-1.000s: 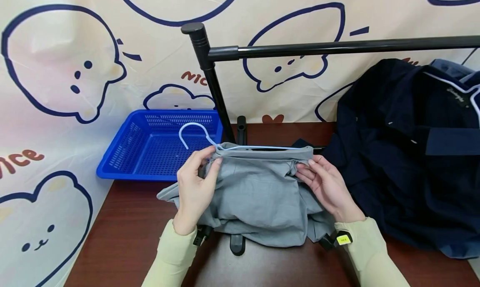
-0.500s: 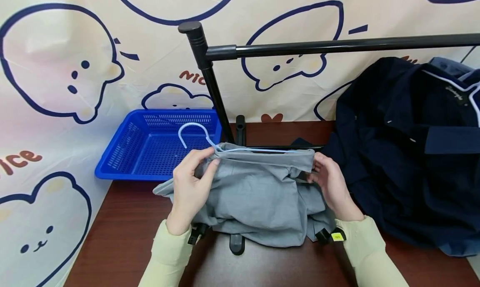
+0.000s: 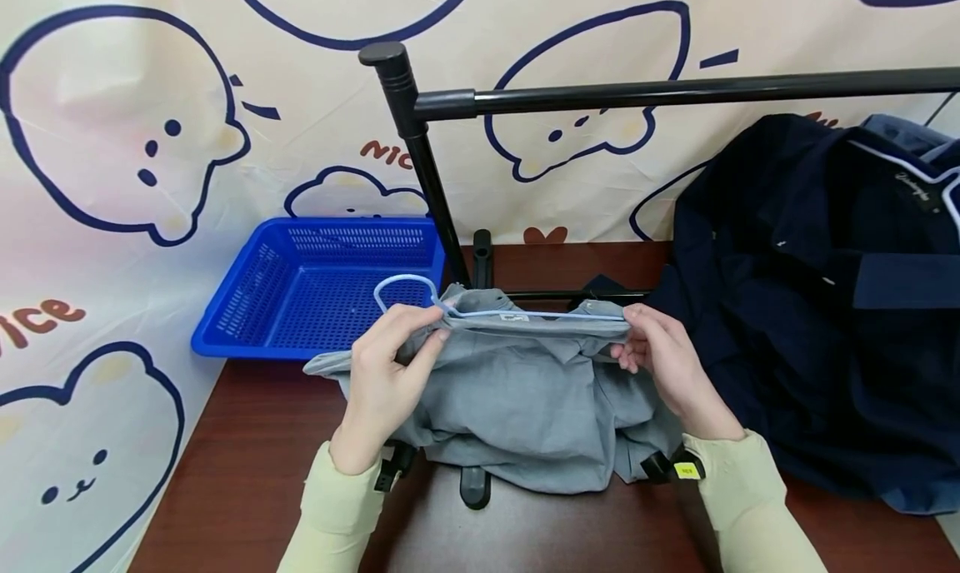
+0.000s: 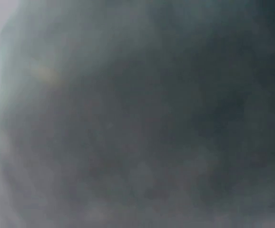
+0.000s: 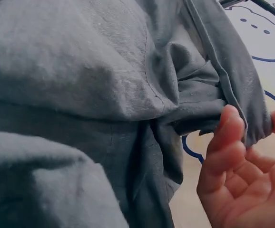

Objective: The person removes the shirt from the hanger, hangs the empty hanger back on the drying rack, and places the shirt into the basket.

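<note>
In the middle of the frame, the left hand and right hand each pinch the top edge of the soft, floppy gray cloth, best held there by its light blue hanger.

place: staged recording setup for clothes handling, not a lived-in room | evidence: cartoon-print backdrop cloth as wall | black garment rack on brown tabletop | blue plastic basket | dark clothes pile
</note>
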Available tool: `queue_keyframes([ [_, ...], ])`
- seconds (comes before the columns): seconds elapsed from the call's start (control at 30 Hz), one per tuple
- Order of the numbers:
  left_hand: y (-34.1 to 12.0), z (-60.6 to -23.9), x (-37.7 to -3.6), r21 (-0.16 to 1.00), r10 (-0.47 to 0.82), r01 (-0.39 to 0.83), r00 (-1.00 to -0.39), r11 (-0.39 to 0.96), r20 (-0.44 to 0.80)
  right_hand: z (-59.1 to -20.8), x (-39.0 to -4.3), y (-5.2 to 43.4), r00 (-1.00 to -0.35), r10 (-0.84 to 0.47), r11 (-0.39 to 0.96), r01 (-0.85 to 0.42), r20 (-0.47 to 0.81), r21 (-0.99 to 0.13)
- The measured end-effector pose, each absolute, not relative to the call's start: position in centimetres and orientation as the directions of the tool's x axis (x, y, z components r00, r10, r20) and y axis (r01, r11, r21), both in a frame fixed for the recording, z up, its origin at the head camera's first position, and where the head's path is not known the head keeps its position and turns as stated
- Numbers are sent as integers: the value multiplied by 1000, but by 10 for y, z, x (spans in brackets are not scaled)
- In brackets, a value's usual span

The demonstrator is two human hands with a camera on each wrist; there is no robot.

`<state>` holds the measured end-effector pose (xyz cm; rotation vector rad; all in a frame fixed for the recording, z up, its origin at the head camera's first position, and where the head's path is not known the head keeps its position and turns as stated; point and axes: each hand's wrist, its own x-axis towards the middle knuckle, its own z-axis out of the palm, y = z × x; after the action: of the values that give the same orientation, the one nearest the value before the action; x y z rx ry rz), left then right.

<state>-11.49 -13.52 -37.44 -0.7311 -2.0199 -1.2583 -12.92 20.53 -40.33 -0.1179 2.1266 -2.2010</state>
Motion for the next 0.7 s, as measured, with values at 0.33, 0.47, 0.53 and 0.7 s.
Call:
queue_keyframes([
  [0.33, -139, -377, -117, 563, 81, 715, -645, 414, 760, -416, -124, 200, -983, -173, -263, -10, 57, -965],
  [0.47, -138, -378, -118, 558, 56, 714, -635, 423, 770, -421, -122, 196, -978, -200, -403, 32, 54, -914],
  [0.53, -137, -378, -118, 550, 45, 719, -624, 425, 780, -423, -122, 195, -976, -214, -451, 54, 49, -891],
  [0.7, -135, -378, -117, 529, 30, 743, -591, 409, 806, -423, -123, 196, -964, -263, -511, 109, 34, -853],
])
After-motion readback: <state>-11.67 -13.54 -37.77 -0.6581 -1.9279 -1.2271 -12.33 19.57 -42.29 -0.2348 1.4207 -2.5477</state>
